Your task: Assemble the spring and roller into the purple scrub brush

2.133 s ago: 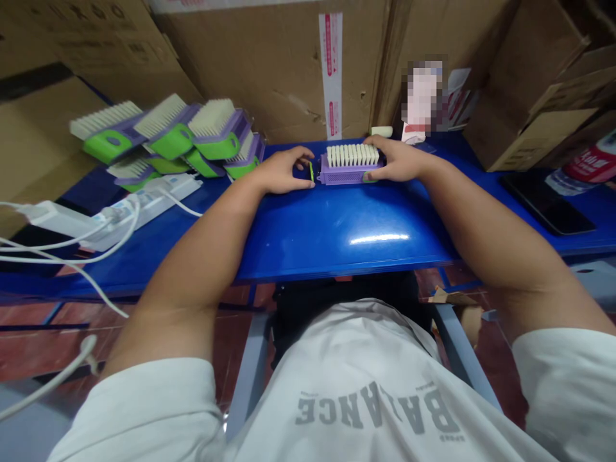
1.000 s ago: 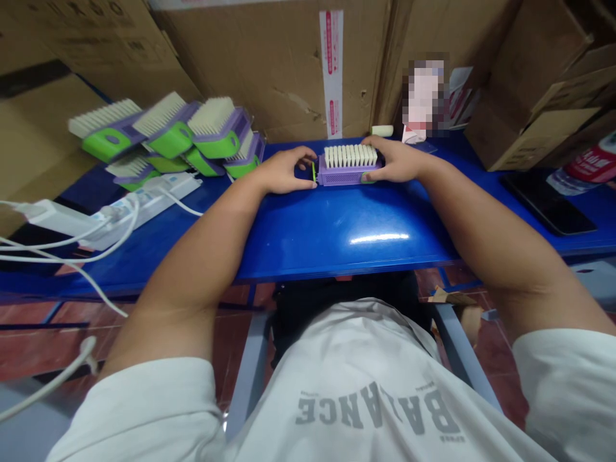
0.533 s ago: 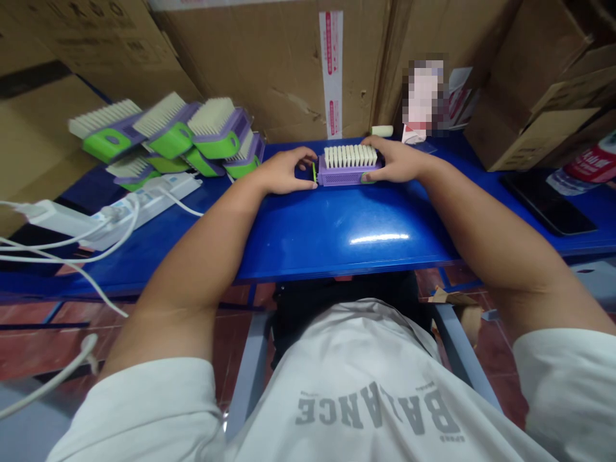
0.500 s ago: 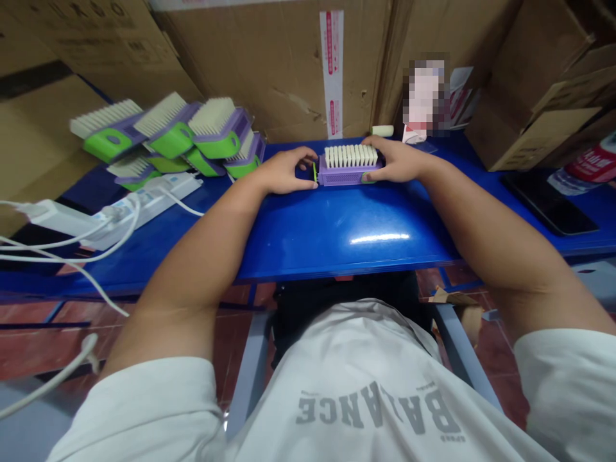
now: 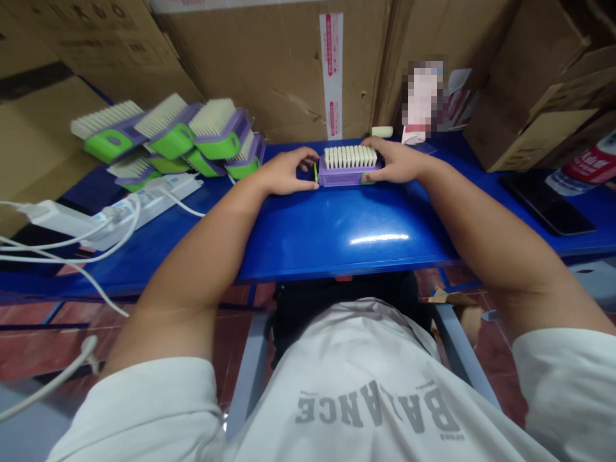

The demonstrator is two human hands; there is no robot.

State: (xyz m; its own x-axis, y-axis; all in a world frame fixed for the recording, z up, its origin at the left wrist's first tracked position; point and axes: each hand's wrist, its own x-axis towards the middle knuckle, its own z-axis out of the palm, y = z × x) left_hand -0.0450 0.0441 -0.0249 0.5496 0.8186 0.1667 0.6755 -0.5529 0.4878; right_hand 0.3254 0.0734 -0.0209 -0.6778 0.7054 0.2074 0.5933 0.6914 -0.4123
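Observation:
A scrubbing brush [image 5: 344,178] with a purple body and cream bristles facing up rests on the blue table, a little way from its front edge. My right hand [image 5: 397,159] grips the right end, its thumb along the near side over a green patch and its fingers behind. At the other end, my left hand [image 5: 289,171] curves round a thin green edge, thumb at the near corner and fingertips at the far corner. Left of my hands lies a stack of several green and purple brushes [image 5: 216,142], bristles up.
A white power strip [image 5: 144,208] with cables lies in front of the stack. Cardboard boxes [image 5: 269,70] line the back of the blue table [image 5: 332,237]. To the right are a black phone [image 5: 548,202] and a bottle with a red label [image 5: 590,163]. A small pale cylinder [image 5: 382,131] lies behind my right hand.

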